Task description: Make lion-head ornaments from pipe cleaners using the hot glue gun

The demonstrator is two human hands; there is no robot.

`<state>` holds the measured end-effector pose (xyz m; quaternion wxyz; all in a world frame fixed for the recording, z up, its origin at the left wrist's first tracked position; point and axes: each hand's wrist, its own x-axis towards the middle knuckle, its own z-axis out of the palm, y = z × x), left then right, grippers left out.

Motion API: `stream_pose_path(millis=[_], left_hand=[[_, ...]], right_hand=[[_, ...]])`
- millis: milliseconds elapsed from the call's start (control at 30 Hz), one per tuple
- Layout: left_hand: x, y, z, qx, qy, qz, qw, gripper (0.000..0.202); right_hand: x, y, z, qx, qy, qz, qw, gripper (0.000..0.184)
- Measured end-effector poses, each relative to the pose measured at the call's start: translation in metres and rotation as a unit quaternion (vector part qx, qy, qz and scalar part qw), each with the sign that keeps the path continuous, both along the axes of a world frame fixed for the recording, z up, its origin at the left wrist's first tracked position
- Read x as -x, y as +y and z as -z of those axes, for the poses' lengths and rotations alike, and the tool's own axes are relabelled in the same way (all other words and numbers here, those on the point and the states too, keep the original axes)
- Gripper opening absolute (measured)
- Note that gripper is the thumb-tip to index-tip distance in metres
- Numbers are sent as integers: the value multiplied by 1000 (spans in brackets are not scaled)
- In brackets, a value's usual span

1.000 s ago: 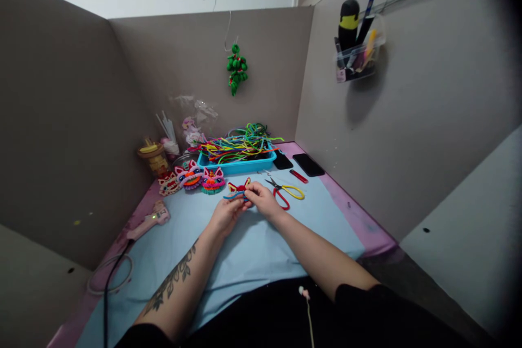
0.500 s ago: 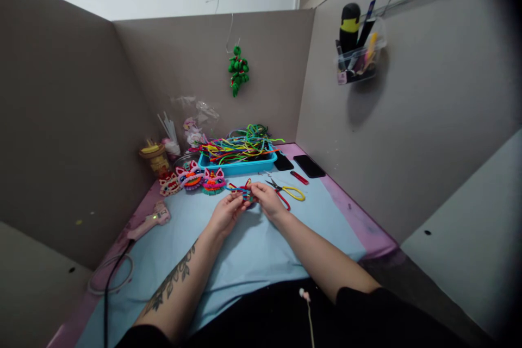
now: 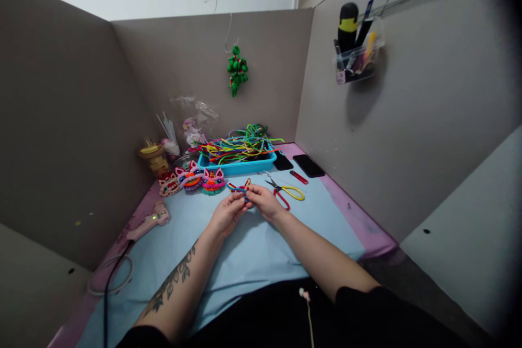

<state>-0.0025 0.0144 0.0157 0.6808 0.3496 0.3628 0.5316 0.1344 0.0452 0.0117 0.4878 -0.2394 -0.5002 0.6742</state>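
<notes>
Both hands meet over the blue cloth (image 3: 228,255). My left hand (image 3: 229,212) and my right hand (image 3: 265,202) are closed, fingertips pinching a blue pipe cleaner (image 3: 235,188) between them. Red and yellow pipe-cleaner pieces (image 3: 248,184) show just beyond the fingers; whether they are joined to the blue one cannot be made out. Right of my right hand lie scissors (image 3: 291,191) with one red and one yellow handle, blades apart. To the left stand pipe-cleaner lion heads, including a pink one (image 3: 213,181) and a purple one (image 3: 190,176).
A blue tray (image 3: 240,166) heaped with colourful pipe cleaners stands at the back. A pink glue gun (image 3: 153,220) with a cord lies left. Right are a red lighter (image 3: 299,177) and a phone (image 3: 309,165). Grey partitions (image 3: 261,76) enclose the table.
My right fingers have shifted slightly left, closer to the left fingertips, covering more of the blue pipe cleaner. The things on the table have stayed put.
</notes>
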Motion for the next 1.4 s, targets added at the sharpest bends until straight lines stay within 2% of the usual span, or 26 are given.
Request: stream_pose_path(millis=[167, 333, 467, 633, 800, 1067, 1300, 1400], left_hand=[[-4, 0, 2, -95, 116, -66, 987, 45], [-8, -4, 4, -210, 291, -154, 921, 29], [-6, -5, 8, -255, 361, -164, 882, 25], [-5, -5, 11, -270, 381, -147, 872, 25], [-5, -5, 9, -253, 380, -124, 881, 23], [-3, 0, 13, -231, 374, -74, 895, 18], [-6, -1, 5, -151, 266, -34, 951, 32], [-7, -1, 3, -119, 227, -37, 966, 36]], right_hand=[[4, -1, 0, 53, 68, 39, 996, 35], [9, 1, 8, 75, 101, 23, 992, 35], [11, 2, 13, 72, 113, 26, 991, 33], [12, 3, 14, 72, 118, 26, 990, 33], [12, 3, 15, 77, 113, 29, 990, 36], [9, 4, 17, 57, 70, 13, 996, 34], [8, 3, 10, 68, 85, 18, 994, 33], [8, 3, 10, 78, 90, 29, 992, 34]])
